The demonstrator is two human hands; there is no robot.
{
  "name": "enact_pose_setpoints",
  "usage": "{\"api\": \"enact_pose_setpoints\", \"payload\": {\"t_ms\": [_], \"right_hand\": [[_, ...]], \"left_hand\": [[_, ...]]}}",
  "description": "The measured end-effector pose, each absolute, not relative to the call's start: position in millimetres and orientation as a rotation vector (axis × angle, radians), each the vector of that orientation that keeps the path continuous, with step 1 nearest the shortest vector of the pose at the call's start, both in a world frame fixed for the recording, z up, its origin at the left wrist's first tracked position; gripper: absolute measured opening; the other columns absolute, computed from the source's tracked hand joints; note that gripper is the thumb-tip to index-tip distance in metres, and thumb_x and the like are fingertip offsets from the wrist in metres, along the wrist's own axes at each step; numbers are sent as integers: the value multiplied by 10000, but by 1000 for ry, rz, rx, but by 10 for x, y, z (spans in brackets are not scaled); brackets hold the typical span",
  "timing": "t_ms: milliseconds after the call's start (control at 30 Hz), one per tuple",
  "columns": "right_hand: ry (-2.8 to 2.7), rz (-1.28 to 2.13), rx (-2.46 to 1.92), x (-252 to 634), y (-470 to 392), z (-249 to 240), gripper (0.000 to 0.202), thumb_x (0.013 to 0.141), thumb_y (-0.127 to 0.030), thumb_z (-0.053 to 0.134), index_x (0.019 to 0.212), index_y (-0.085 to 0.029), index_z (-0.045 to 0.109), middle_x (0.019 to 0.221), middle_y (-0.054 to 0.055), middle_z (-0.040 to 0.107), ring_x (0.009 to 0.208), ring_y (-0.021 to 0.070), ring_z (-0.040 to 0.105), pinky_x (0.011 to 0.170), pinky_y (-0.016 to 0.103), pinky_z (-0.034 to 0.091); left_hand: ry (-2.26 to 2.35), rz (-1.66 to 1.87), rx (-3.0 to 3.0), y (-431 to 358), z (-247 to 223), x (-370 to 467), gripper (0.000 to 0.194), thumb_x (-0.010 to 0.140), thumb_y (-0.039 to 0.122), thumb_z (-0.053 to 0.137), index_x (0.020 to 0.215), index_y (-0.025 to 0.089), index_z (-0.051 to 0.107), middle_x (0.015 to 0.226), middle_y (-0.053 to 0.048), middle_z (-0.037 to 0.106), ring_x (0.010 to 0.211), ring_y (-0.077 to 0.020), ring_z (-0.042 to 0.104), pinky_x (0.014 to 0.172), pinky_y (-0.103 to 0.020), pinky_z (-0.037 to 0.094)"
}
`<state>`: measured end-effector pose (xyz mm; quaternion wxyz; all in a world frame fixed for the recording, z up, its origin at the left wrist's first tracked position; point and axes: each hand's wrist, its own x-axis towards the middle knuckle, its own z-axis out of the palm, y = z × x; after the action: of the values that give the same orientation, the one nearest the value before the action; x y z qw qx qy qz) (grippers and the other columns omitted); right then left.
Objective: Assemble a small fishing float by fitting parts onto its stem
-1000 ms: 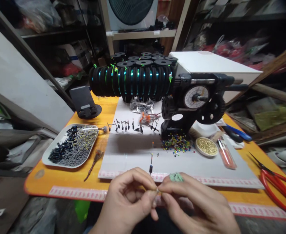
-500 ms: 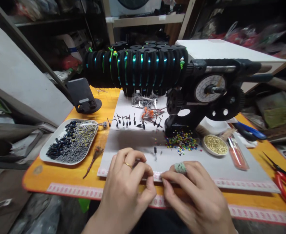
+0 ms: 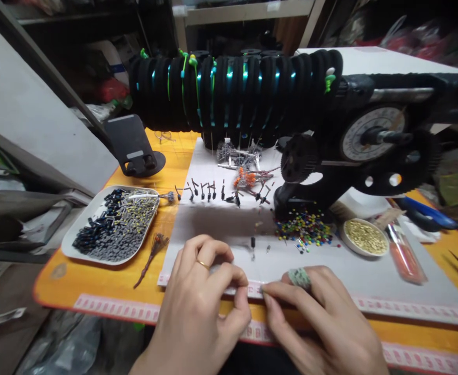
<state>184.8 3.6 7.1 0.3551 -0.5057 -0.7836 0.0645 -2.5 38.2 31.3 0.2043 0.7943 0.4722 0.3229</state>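
While the left hand (image 3: pixel 198 307) and right hand (image 3: pixel 318 317) met fingertip to fingertip at the near edge of the white mat (image 3: pixel 330 271), both were pinched shut, apparently on something too small to make out. Just beyond them, a small black float piece (image 3: pixel 253 243) lay on the mat. Farther right sat a heap of coloured beads (image 3: pixel 303 229) and a dish of gold beads (image 3: pixel 365 237). To the left stood a white tray (image 3: pixel 96 250); behind, black spools (image 3: pixel 232 94) lined the winder.

Head camera looks forward and down, close over the table (image 3: pixel 96 294).
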Motion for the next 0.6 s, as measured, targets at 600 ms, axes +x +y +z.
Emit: {"api": "enact_pose_setpoints", "payload": {"t_ms": [600], "right_hand": [[-2051, 96, -1371, 2046, -52, 68, 201, 852, -66, 679, 1022, -166, 641, 792, 39, 506, 746, 185, 501, 619, 298, 454]], "left_hand": [[1357, 1054, 2213, 353, 171, 12, 192, 813, 22, 581, 785, 208, 616, 913, -42, 620, 1092, -270, 482, 901, -423, 381]]}}
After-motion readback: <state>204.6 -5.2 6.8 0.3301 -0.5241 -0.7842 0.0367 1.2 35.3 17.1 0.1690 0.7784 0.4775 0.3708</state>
